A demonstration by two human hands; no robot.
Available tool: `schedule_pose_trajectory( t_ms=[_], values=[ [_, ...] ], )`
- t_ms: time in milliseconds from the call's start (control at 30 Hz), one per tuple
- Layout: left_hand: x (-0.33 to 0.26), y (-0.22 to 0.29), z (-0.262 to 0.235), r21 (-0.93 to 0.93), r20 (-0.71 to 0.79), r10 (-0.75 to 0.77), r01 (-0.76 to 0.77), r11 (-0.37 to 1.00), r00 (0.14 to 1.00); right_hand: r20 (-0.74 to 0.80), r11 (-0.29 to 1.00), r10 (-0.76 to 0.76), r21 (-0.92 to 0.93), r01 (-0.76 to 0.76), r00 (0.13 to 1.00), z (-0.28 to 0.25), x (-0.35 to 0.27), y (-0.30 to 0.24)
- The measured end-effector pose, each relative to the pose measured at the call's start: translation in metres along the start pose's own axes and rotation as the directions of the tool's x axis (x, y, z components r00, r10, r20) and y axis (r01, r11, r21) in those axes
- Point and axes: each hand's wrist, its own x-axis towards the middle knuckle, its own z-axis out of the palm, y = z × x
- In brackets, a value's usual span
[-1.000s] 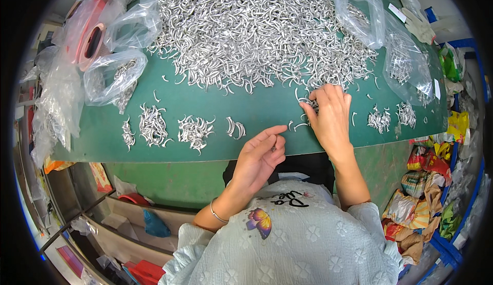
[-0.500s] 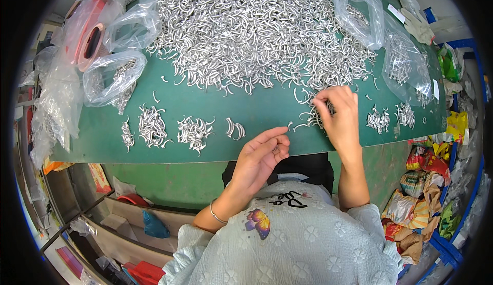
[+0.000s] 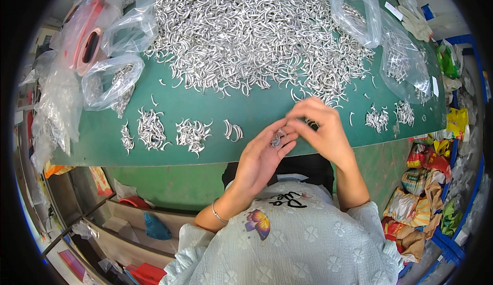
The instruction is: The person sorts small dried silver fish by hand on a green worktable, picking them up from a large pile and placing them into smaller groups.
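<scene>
My left hand (image 3: 261, 154) is turned palm up in front of me. A few small curved metal pieces (image 3: 276, 140) lie in its half-curled fingers. My right hand (image 3: 323, 131) reaches over to it, with thumb and fingertips pinched together at the left fingertips; what they hold is hidden. Beyond both hands spreads a large heap of silvery curved metal pieces (image 3: 246, 38) on the green table (image 3: 205, 100). Left of my hands are three small piles: a narrow one (image 3: 127, 137), a larger one (image 3: 151, 128) and a tangled one (image 3: 193, 135). A few arcs (image 3: 233, 130) lie nearer my left hand.
Two more small piles, one (image 3: 377, 118) beside another (image 3: 404, 114), lie at the right. Clear plastic bags, one at left (image 3: 113, 79) and one at right (image 3: 405, 64), hold metal pieces. A pink-red object (image 3: 88, 48) stands at far left. The table's front edge (image 3: 154, 166) curves before me.
My right hand has moved left and nearer from the edge of the heap to my left fingertips. The left hand has opened a little, showing metal pieces in it.
</scene>
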Motion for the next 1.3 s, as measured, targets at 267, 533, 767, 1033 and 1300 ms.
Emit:
schedule_pose_trajectory(
  t_ms=[267,533,767,1033,1300],
  values=[
    [0.000,-0.002,-0.026,-0.083,0.154,-0.058,0.072,0.994,0.986,-0.154,0.857,-0.030,-0.513,-0.054,0.988,0.016,0.022,0.021],
    [-0.003,0.000,-0.016,0.124,0.026,0.001,-0.004,0.992,1.000,-0.267,0.971,-0.027,-0.237,-0.039,0.963,-0.002,0.012,0.020],
    [-0.005,0.000,-0.014,0.125,0.019,-0.025,0.022,0.992,1.000,-0.085,0.901,-0.063,-0.434,0.020,0.994,0.008,0.019,0.015],
    [-0.003,0.000,-0.022,0.098,0.051,-0.012,0.007,0.995,0.999,-0.195,0.999,0.032,0.033,-0.026,0.980,-0.002,0.015,0.021],
    [-0.002,0.000,-0.019,0.069,0.031,-0.020,0.018,0.997,0.999,0.048,0.063,0.453,0.994,-0.086,0.890,-0.028,0.001,0.033]
  ],
)
